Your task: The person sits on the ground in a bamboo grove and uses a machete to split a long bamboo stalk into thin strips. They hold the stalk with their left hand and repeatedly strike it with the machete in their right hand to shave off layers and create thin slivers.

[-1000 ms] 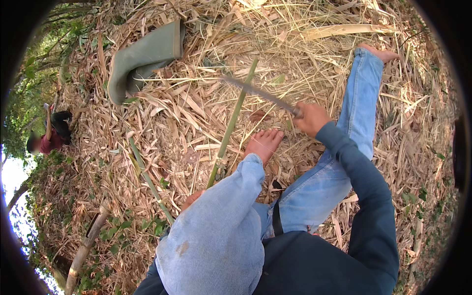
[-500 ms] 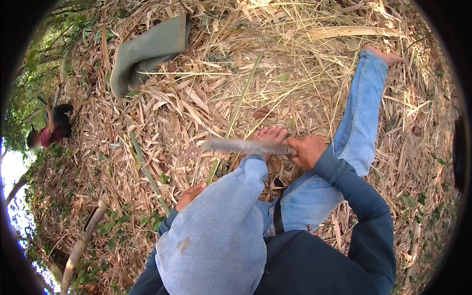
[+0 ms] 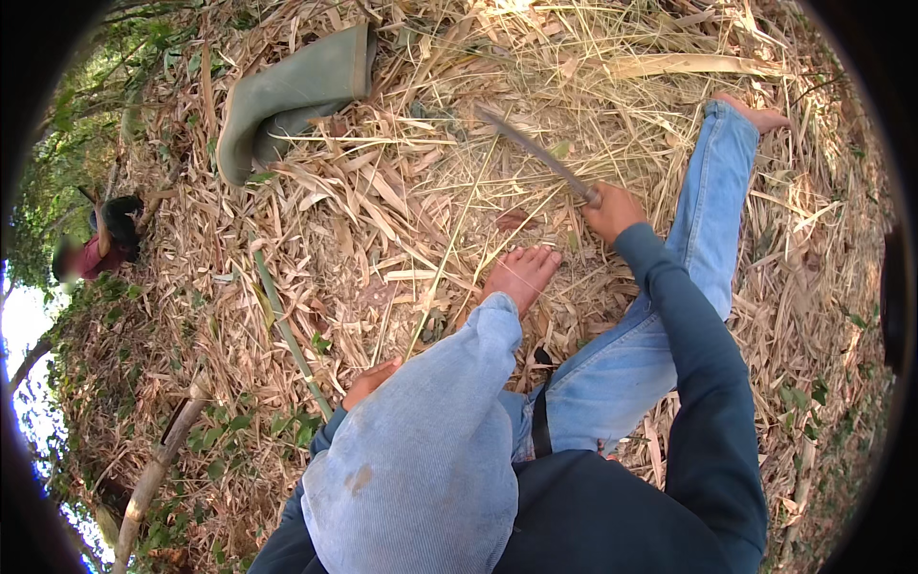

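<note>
Right hand (image 3: pixel 614 212) grips knife (image 3: pixel 540 153); left hand (image 3: pixel 371 383) near strip (image 3: pixel 440 277)

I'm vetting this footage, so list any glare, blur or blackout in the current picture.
Head view, left: sky blown out to white, co-worker's head blurred; head view, corners: masked black; head view, centre: blade in the right hand clear in outline.

This was an outdoor, wooded spot: dry, tan, strap-shaped leaf litter (image 3: pixel 368 196) lay underfoot, with low green leafy plants (image 3: pixel 215 445), a pale brown cylindrical log (image 3: pixel 153 483) and dense green foliage (image 3: pixel 62 182) leftward.
</note>
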### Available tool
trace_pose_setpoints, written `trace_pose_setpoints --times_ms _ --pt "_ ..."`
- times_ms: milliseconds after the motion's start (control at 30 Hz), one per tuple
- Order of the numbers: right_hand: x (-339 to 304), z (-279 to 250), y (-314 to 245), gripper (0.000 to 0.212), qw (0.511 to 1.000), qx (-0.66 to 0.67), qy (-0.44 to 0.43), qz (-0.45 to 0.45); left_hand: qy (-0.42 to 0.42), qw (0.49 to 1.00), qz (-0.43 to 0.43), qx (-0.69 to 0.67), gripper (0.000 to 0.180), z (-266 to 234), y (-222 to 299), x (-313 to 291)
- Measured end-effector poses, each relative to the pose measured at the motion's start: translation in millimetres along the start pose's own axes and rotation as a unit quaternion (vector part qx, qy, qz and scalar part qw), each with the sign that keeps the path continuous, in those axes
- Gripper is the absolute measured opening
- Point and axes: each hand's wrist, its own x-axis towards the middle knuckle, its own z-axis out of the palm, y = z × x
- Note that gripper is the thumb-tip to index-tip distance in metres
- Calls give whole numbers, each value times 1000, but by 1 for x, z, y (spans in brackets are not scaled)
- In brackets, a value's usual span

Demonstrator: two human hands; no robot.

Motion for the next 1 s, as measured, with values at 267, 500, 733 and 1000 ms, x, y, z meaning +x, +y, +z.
trace_pose_setpoints --times_ms 267,500,733,1000 --pt "26 2 26 23 998 -28 9 52 -18 1000 8 3 40 -3 7 7" --pt "-46 2 -33 22 990 -36 -69 -113 -130 990 -30 -51 40 -5 4 22" --pt "-42 19 -17 25 999 -17 -14 -30 -90 996 10 15 39 4 7 21" --pt "-18 -4 -26 27 994 -58 -87 -21 0 1000 13 5 40 16 -2 4"
